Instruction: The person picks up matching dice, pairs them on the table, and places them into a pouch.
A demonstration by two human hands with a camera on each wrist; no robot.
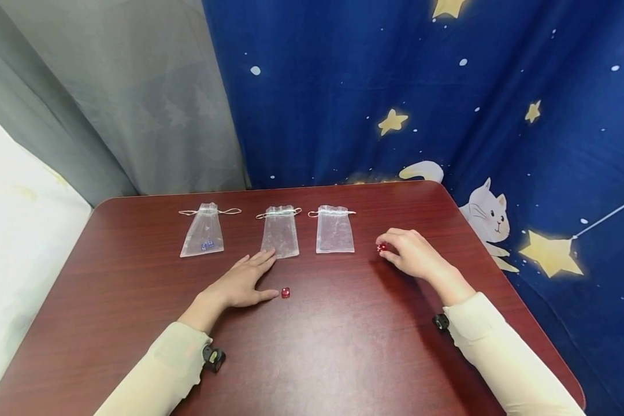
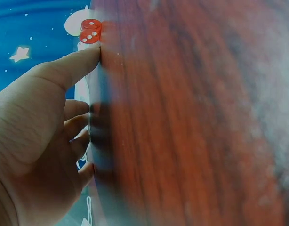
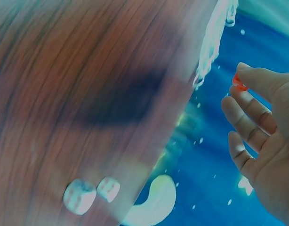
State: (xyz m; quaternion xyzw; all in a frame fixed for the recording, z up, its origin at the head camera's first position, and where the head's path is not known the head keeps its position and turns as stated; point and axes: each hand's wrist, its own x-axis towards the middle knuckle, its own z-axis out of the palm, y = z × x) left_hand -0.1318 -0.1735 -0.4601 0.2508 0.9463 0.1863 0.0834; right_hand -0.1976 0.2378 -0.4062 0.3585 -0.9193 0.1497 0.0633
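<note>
My right hand (image 1: 411, 253) pinches a red die (image 1: 382, 247) between thumb and index finger, above the table; the right wrist view shows this red die (image 3: 239, 82) at the fingertips. My left hand (image 1: 241, 283) lies spread on the table, its fingertips at the lower edge of the middle mesh drawstring bag (image 1: 281, 231). Beside the left thumb sits a second red die (image 1: 285, 293), also seen as a red die (image 2: 90, 32) in the left wrist view. The left mesh bag (image 1: 195, 234) has blue dice (image 1: 207, 245) inside. Another mesh bag (image 1: 335, 232) lies flat to the right.
Two white dice (image 3: 79, 196) with reddish pips show on the table in the right wrist view; the head view does not show them. The brown table (image 1: 317, 358) ends at a blue star-patterned curtain (image 1: 333, 104) and a grey curtain (image 1: 151, 104).
</note>
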